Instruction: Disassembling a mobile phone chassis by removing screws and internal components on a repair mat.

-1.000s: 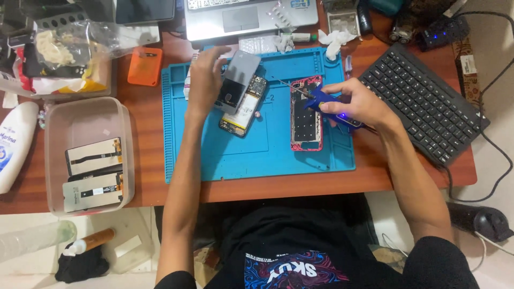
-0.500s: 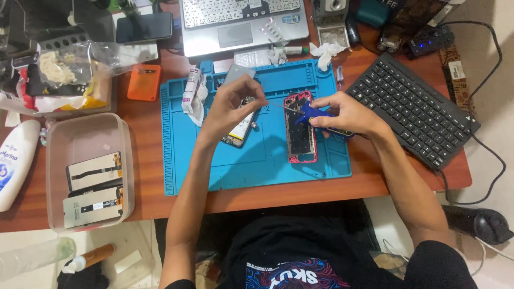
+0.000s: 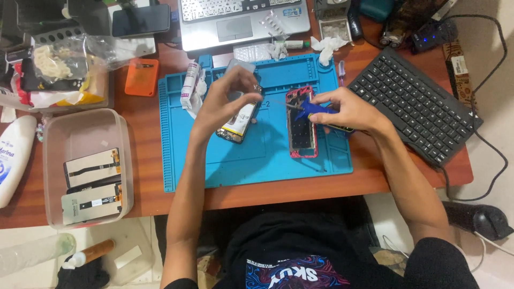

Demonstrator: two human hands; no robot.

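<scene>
Left-hand fingers [image 3: 247, 88] pinch a small metal part, too tiny to identify, raised off the blue silicone work mat [image 3: 225, 160]; 1 s ago this left hand [image 3: 227, 99] rested flat on the open phone body w/ exposed battery [image 3: 238, 122], now uncovered beneath it. Right hand [image 3: 342, 109] stays clenched on the blue-handled precision screwdriver [image 3: 310, 109], tip aimed toward the left fingers, above the red-framed phone shell [image 3: 301, 128]. Judged: a part is being passed tip-to-fingers. Black keyboard [image 3: 412, 104] at right of wooden counter [image 3: 144, 187].
</scene>
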